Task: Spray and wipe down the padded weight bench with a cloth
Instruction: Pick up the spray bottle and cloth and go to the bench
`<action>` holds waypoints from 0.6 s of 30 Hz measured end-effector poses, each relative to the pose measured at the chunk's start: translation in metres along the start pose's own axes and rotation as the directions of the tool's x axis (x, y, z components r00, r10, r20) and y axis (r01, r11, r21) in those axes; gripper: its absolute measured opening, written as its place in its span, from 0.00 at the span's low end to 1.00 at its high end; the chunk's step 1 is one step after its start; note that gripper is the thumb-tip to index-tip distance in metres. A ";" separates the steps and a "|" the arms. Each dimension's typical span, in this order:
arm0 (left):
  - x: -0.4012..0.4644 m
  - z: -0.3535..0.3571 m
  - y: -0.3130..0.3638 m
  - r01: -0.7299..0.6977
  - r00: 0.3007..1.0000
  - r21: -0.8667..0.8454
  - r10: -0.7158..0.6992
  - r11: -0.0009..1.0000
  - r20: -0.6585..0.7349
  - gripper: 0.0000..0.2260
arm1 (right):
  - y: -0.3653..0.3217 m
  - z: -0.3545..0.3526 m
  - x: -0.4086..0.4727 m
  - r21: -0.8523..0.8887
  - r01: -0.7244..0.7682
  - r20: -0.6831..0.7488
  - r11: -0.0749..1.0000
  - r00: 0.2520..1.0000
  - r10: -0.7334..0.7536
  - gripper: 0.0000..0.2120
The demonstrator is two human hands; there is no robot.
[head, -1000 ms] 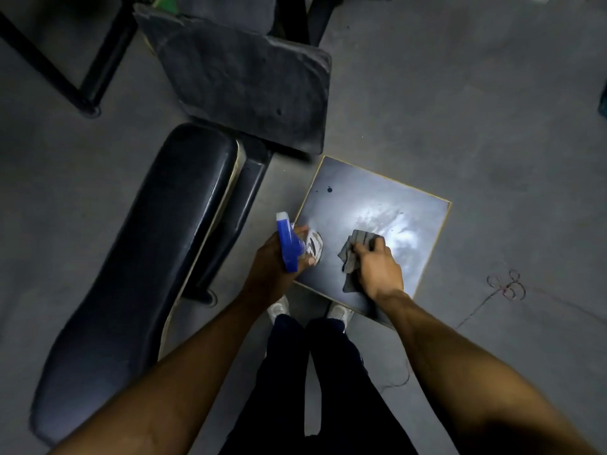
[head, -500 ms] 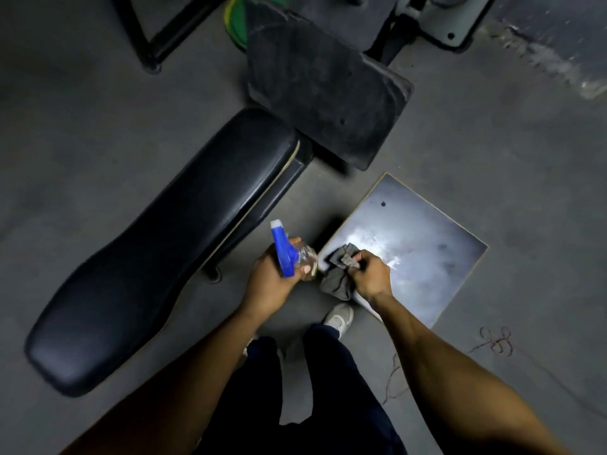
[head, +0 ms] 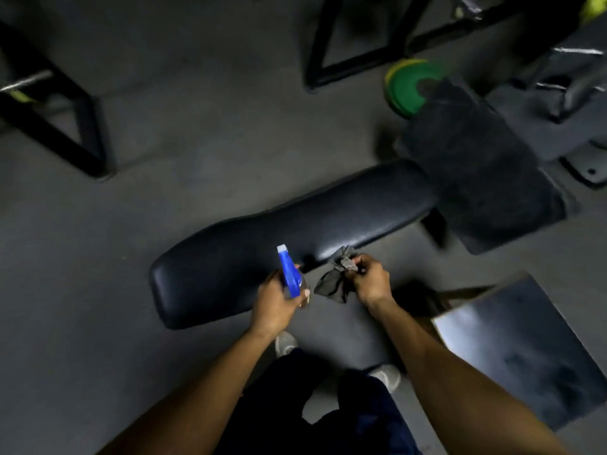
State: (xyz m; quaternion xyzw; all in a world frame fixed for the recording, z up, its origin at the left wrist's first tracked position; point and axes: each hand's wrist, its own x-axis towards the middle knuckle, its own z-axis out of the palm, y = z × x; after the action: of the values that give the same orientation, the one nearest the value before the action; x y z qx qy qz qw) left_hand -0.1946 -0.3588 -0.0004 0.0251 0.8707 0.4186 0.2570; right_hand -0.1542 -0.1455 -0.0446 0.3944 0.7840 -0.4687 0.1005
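Dim gym floor [head: 164, 159]; bench [head: 295, 231] dry. My left hand [head: 276, 303] gripped bottle [head: 290, 274], right hand [head: 371, 280] clenched cloth [head: 331, 284]. Judged spray step next: aim nozzle at pad.

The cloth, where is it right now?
Head view, centre: the cloth hangs bunched from the right hand, just off the padded bench, beside the spray bottle.

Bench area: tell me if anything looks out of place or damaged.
One oddity: a dark square board with a pale smeared sheen lies loose and askew on the floor right of the padded bench. The bench pad looks intact; blur hides fine detail.
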 end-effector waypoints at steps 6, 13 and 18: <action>-0.003 -0.084 -0.051 0.105 0.976 -0.088 -0.119 0.991 -0.180 0.25 | -0.090 0.089 0.013 -0.183 0.227 0.216 0.957 0.958 -0.187 0.08; 0.007 -0.118 -0.135 0.251 0.924 -0.268 -0.313 0.930 -0.220 0.10 | -0.146 0.184 0.038 -0.286 0.404 0.430 0.869 0.865 -0.260 0.04; 0.001 -0.140 -0.133 0.296 0.833 -0.304 -0.400 0.906 -0.382 0.10 | -0.156 0.258 0.063 -0.314 0.523 0.617 0.793 0.747 -0.249 0.05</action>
State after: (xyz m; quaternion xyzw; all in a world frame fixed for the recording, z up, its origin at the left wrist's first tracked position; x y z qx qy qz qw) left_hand -0.2386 -0.5447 -0.0268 -0.2592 0.8404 0.4581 0.1289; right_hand -0.3620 -0.3618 -0.1149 0.0311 0.8765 -0.3680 0.3088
